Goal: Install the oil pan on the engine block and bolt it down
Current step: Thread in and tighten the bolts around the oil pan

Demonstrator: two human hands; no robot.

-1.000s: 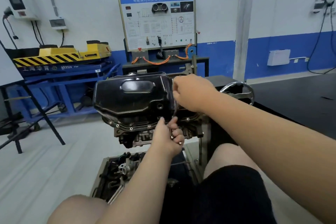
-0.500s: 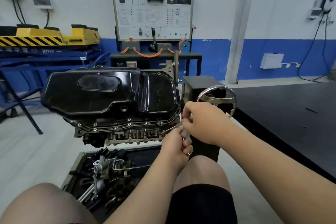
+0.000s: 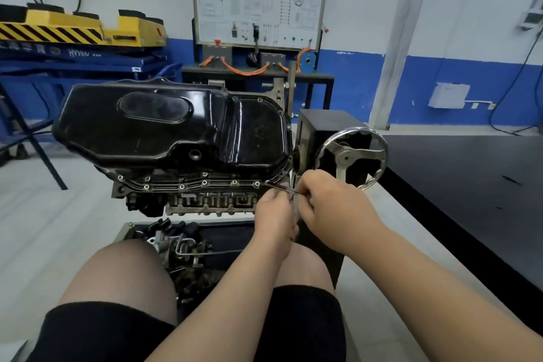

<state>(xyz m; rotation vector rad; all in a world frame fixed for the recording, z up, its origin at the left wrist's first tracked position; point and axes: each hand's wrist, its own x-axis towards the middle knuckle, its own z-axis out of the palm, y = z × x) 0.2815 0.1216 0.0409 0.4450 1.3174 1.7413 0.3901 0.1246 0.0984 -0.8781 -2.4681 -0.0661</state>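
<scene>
workshop, pale floor (image 3: pixel 44 229), blue-banded wall (image 3: pixel 426 82). black oil pan (image 3: pixel 164 126) seated on engine block (image 3: pixel 205 201). thin metal tool (image 3: pixel 281 187), tip at the right-end flange bolt; right hand (image 3: pixel 332 203) pinches it. left hand (image 3: pixel 274 214) curled just beside, grip hidden. handwheel (image 3: pixel 351 156) right, parts tray (image 3: pixel 123 232) below.

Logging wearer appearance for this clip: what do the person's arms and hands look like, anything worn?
The left forearm and right forearm are bare, no sleeves in view. The left hand and right hand wear no gloves, and no watch or wristband shows. Black shorts cover the thighs.
</scene>
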